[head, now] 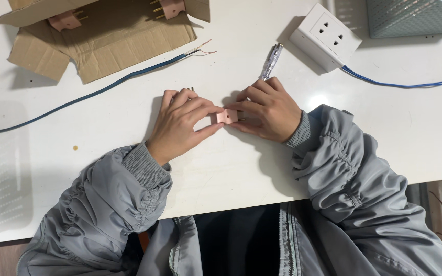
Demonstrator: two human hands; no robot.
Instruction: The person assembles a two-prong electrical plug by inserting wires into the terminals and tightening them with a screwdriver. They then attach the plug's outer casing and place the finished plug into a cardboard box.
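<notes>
Both hands (180, 120) pinch pink plug (227, 116) mid-table.

Hands: you have two on the table, left hand (180, 122) and right hand (267, 110).
Pink plugs: three; one (227, 116) between your fingers, two (65, 20) (170, 7) on the cardboard (113, 41).
Blue cables: two (78, 97) (405, 84).
Sockets: one, white (326, 36).
Screwdrivers: one (270, 62).

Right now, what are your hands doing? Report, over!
Left hand and right hand both pinching small pink plug piece over white table. Screwdriver under right fingers. Blue wire lying off to the left, nothing blocking.
</notes>
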